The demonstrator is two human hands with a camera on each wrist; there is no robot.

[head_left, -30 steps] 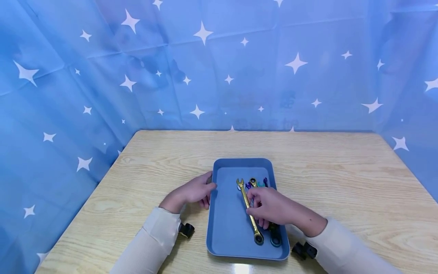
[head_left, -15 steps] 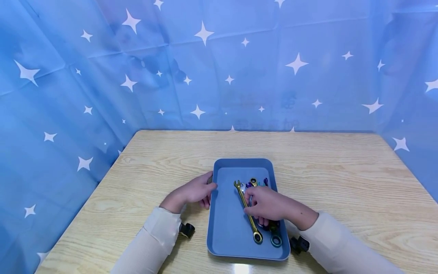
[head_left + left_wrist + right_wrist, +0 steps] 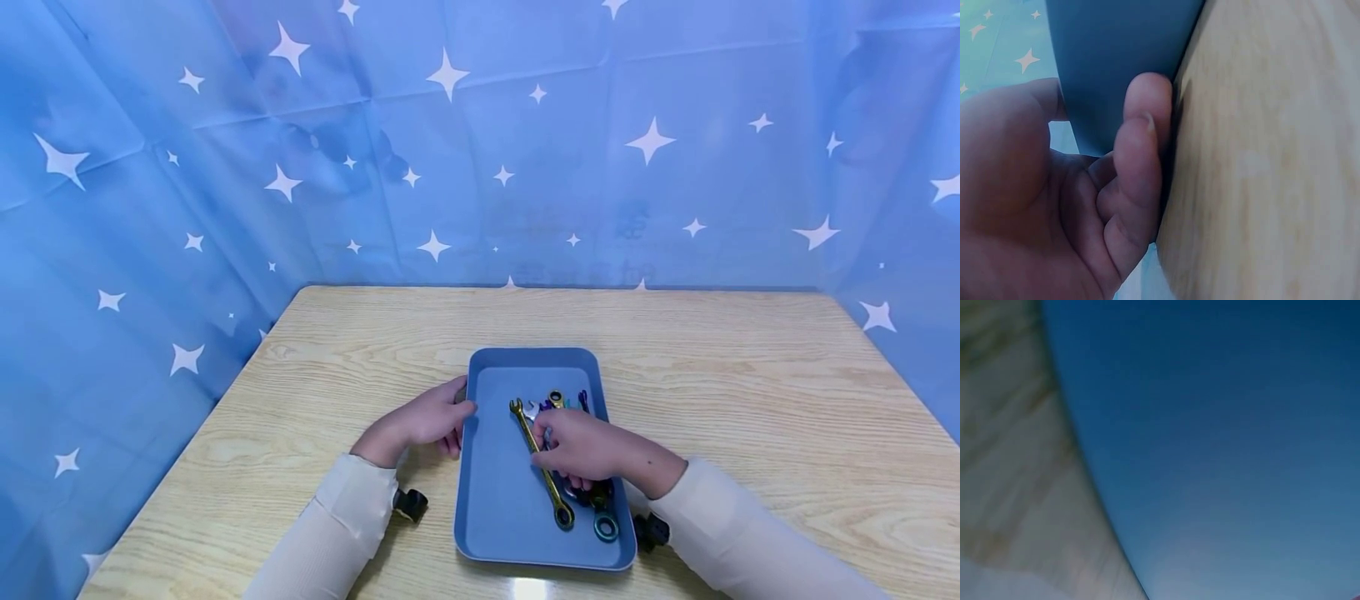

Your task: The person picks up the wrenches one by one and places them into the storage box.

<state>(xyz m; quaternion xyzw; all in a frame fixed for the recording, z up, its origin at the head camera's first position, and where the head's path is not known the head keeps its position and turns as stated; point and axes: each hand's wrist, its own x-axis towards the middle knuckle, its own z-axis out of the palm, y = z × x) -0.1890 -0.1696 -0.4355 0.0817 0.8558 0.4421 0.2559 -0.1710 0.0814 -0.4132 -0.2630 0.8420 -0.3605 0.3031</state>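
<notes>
My left hand grips the left wall of a blue tray, thumb over the rim and fingers curled against the outside. In the left wrist view, those fingers press the tray's outer wall close to the tabletop. My right hand is inside the tray, thumb and index finger pinching the shaft of a gold combination wrench. Under and around that hand lie more wrenches: a silver one, another gold one and a teal ring end. Their middles are hidden. Only the tray's outer wall fills the right wrist view.
The tray stands on a light wood-grain table. A blue curtain with white stars hangs behind and to the sides. Small black devices are strapped under both sleeves.
My right hand has shifted slightly left, and the gold wrench with it. More of the silver wrench's jaw end shows beside it now. The left hand and tray have stayed nearly still.
</notes>
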